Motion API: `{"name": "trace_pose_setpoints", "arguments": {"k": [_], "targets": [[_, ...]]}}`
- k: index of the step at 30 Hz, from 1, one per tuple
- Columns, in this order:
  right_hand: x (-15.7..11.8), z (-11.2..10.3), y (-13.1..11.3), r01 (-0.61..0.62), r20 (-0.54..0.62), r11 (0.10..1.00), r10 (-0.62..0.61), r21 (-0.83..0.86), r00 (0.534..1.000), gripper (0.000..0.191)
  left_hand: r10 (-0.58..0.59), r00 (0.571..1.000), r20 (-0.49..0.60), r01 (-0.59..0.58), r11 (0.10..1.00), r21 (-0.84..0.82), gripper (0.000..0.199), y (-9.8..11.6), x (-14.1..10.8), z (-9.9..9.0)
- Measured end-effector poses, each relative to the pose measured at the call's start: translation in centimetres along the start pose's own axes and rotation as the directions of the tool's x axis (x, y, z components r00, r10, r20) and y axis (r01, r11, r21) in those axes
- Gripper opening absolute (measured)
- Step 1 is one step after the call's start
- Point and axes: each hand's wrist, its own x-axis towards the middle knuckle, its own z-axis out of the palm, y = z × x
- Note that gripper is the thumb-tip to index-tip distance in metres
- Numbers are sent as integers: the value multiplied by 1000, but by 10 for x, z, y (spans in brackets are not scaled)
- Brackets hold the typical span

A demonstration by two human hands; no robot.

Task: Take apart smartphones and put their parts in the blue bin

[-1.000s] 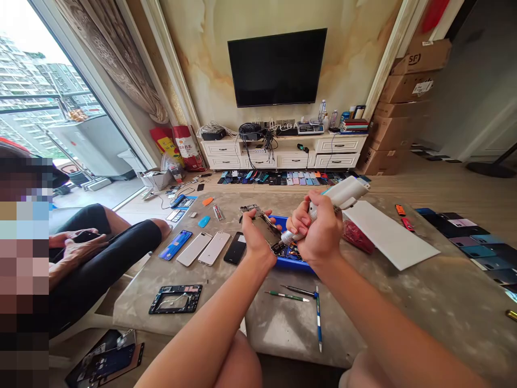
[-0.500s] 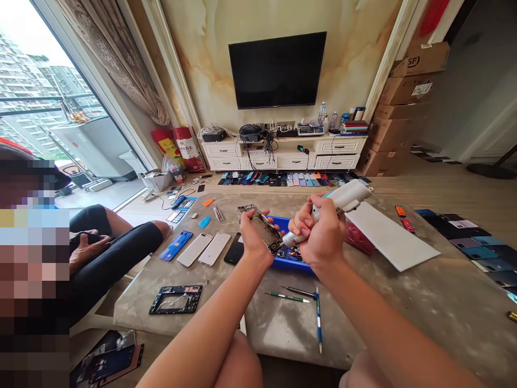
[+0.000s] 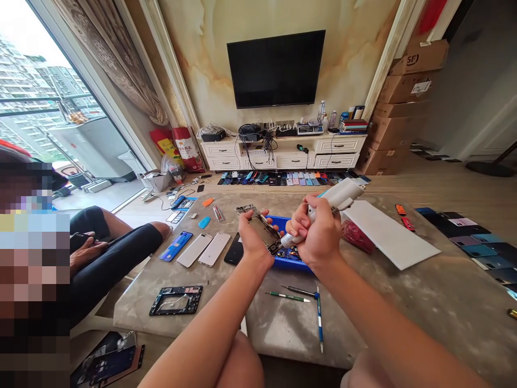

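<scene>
My left hand (image 3: 253, 238) grips an opened smartphone body (image 3: 264, 233) by its edges, tilted above a blue parts tray (image 3: 287, 260). My right hand (image 3: 321, 233) is closed around a white electric screwdriver (image 3: 337, 196), whose thin tip meets the phone's lower edge. Small parts lie in the tray, partly hidden by my hands. To the left on the stone-topped table (image 3: 420, 302) lie a blue phone (image 3: 175, 246), two pale phones, and a black phone (image 3: 235, 249).
A black phone mid-frame (image 3: 176, 300) and several small screwdrivers (image 3: 297, 293) lie near the table's front. A white board (image 3: 390, 234) and a red bag (image 3: 357, 237) are to the right. A seated person's hand (image 3: 83, 254) holds a phone at left. Rows of phones cover the floor.
My left hand has turned the phone body slightly, and the screwdriver stays at its lower edge. The seated person's hand has shifted a little.
</scene>
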Motion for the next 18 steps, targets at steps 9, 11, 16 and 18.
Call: {"name": "trace_pose_setpoints", "arguments": {"k": [9,11,16,18], "targets": [[-3,3,0,-41,129,999,42,-9,991,26,32,999,-31,-32,999,-18,32,0,0,-5],[-4,2,-2,-31,134,999,32,-9,990,24,30,999,-23,-31,999,-23,32,0,-1,-5],[-7,1,-4,-7,149,1000,9,-14,989,23,12,1000,20,-12,999,-35,32,0,-3,-1],[-8,2,-6,-4,148,1000,6,-14,989,22,3,999,34,-2,999,-38,32,0,-5,0]]}}
